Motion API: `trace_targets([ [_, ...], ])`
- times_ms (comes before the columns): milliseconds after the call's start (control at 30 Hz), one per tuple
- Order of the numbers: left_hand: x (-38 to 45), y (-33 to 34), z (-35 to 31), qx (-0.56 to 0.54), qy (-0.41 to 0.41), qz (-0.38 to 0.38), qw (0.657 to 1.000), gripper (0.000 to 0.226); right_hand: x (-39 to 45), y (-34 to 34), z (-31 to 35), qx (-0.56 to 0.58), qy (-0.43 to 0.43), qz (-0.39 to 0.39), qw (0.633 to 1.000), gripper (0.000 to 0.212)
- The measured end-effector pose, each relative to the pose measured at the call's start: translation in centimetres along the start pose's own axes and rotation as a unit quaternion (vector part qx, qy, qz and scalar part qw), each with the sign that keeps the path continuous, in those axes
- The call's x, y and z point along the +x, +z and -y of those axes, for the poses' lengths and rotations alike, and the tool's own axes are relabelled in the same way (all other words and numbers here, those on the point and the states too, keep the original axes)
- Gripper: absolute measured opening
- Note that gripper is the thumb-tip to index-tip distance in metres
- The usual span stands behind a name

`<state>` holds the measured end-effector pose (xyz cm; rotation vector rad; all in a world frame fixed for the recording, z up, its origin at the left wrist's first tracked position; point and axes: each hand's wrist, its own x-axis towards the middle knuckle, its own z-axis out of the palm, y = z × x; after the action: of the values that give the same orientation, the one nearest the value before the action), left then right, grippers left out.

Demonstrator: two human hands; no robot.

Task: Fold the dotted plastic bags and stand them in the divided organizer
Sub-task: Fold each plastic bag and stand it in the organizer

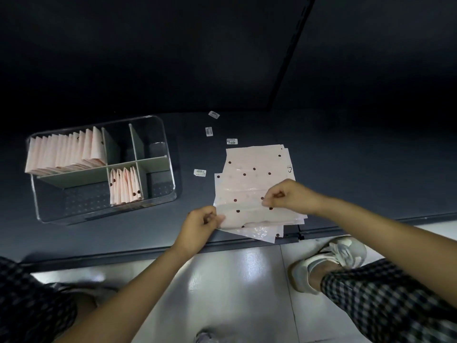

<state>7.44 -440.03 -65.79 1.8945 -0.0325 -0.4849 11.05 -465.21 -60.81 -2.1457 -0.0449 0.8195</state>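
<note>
the left hand (pixel 197 225) pinches the near left edge of the top pale pink plastic bag with dark dots (pixel 249 214), thumb and fingers closed together on the film. the right hand (pixel 288 198) pinches the same bag further along, its fingertips curled down onto the sheet, just beyond and to the right of the left hand's pinch. between the two pinches a folded band of the bag runs across, its edge lifted slightly off the sheets below.

under that bag lies a loose stack of flat dotted pink plastic bags (pixel 257 164), fanned unevenly, stretching away from both hands on the dark grey table top (pixel 346 174); its near corner hangs over the table edge just below the right hand's pinch.

well to the left of the left hand, beyond it, stands the clear rectangular plastic organizer with grey-green dividers (pixel 158 158). its far left compartment holds a long row of folded pink bags standing on edge (pixel 66 152); the near middle compartment, the one closest to the left hand, holds a shorter row of folded dotted bags (pixel 126 185), also upright.

four small white barcode stickers (pixel 199 172) lie on the table between the organizer and the stack, beyond the hands.

below the hands are a glossy pale tiled floor (pixel 235 280), checked trouser legs (pixel 385 293) and a white sneaker (pixel 329 258).
</note>
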Motion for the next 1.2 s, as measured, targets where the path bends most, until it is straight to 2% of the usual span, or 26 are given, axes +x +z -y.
trace_targets([
  [100, 0.7, 0.1, -0.3, -0.067, -0.025, 0.021, 0.997, 0.026, 0.9, -0.1, 0.3, 0.005, 0.024, 0.005, 1.0, 0.012],
  [200, 0.9, 0.1, -0.3, -0.126, -0.052, 0.033, 0.99, 0.027, 1.7, 0.0, 0.3, 0.024, 0.045, 0.007, 0.999, 0.015],
  [267, 1.1, 0.2, -0.2, -0.124, -0.062, 0.016, 0.99, 0.026, 2.3, -0.1, 0.5, 0.019, 0.054, -0.007, 0.998, 0.017],
  [333, 1.2, 0.3, 0.0, -0.077, -0.04, -0.027, 0.996, 0.035, 3.2, -0.4, 0.4, -0.003, 0.059, -0.034, 0.998, 0.026],
  [433, 0.8, 0.3, 0.1, 0.124, 0.071, -0.114, 0.983, 0.041, 4.7, -0.9, 0.4, -0.071, 0.052, -0.071, 0.994, 0.033],
  [533, 0.3, 0.7, 0.0, 0.263, 0.194, -0.075, 0.942, 0.042, 6.1, -1.3, 0.3, -0.127, 0.042, -0.09, 0.987, 0.026],
  [633, 0.0, 1.9, 0.2, 0.375, 0.253, -0.004, 0.892, 0.053, 7.1, -1.4, 0.2, -0.16, 0.049, -0.106, 0.98, 0.017],
  [767, 0.1, 3.0, 1.4, 0.487, 0.21, 0.082, 0.844, 0.073, 8.0, -1.2, -0.2, -0.177, 0.069, -0.111, 0.976, 0.017],
  [1033, 0.1, 3.5, 2.8, 0.551, 0.154, 0.098, 0.814, 0.08, 8.5, -1.0, -0.1, -0.208, 0.093, -0.126, 0.966, 0.021],
  [1067, 0.1, 3.4, 2.9, 0.55, 0.147, 0.1, 0.816, 0.08, 8.2, -0.9, 0.1, -0.237, 0.091, -0.154, 0.955, 0.021],
  [1133, 0.1, 3.2, 2.9, 0.544, 0.136, 0.104, 0.821, 0.08, 7.0, 0.4, 0.3, -0.312, 0.05, -0.261, 0.912, 0.026],
  [1167, 0.1, 3.2, 2.8, 0.542, 0.134, 0.106, 0.823, 0.08, 6.2, 1.5, 0.4, -0.327, -0.004, -0.308, 0.893, 0.032],
  [1200, 0.1, 3.2, 2.7, 0.541, 0.133, 0.107, 0.823, 0.081, 5.3, 2.9, 0.2, -0.336, -0.074, -0.315, 0.884, 0.039],
])
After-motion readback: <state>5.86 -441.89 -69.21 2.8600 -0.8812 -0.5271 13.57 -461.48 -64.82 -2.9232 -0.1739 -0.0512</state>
